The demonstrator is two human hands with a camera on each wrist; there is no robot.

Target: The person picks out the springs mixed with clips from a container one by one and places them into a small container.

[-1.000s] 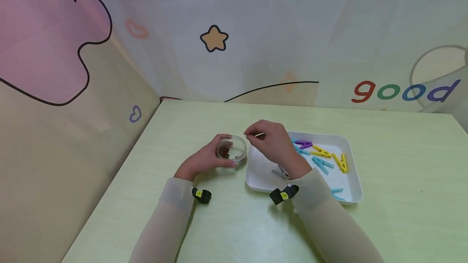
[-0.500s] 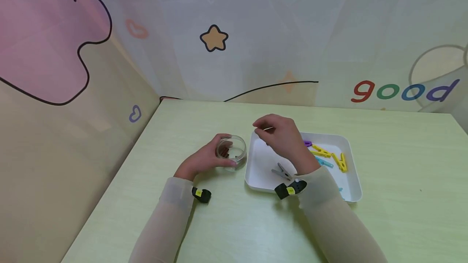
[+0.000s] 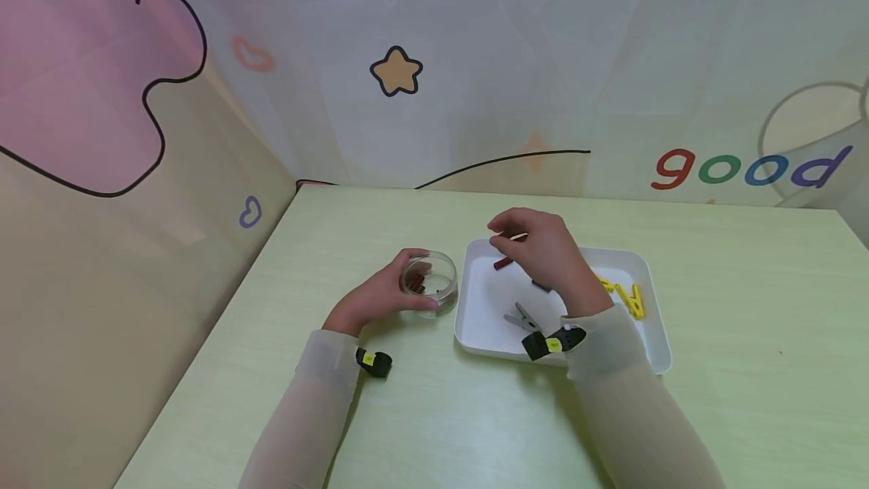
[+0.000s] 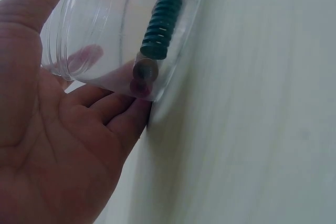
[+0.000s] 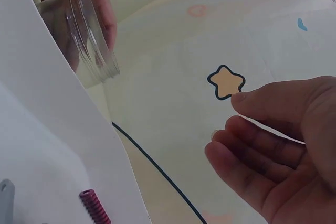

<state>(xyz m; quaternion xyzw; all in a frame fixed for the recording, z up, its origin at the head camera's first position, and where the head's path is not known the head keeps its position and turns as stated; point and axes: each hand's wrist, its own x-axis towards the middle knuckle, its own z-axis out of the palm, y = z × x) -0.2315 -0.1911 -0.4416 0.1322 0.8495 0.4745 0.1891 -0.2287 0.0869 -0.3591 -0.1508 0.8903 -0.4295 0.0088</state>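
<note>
My left hand [image 3: 370,302] grips a clear jar [image 3: 444,294], its mouth turned up toward the head camera. Through the jar's wall, the left wrist view shows a dark green coil spring [image 4: 160,27] among other springs seen end-on. Over the far part of a white tray [image 3: 478,304] hovers my right hand [image 3: 543,251]. Its fingers are loosely bent, and the right wrist view shows nothing between thumb and fingertips. Below that hand, a dark red coil spring [image 3: 503,263] lies in the tray, with a dark spring [image 3: 541,286] partly hidden nearby.
A grey clothespin [image 3: 523,319] lies in the tray's near left part. Yellow clothespins [image 3: 636,303] lie at its right side; my right arm hides other contents. The tray stands close to the jar's right. A printed cloth wall [image 3: 475,96] rises behind the table [image 3: 421,413].
My right hand has moved right and slightly away, from beside the jar to above the tray. The red and dark springs and the grey clothespin have come into sight. The left hand stays still.
</note>
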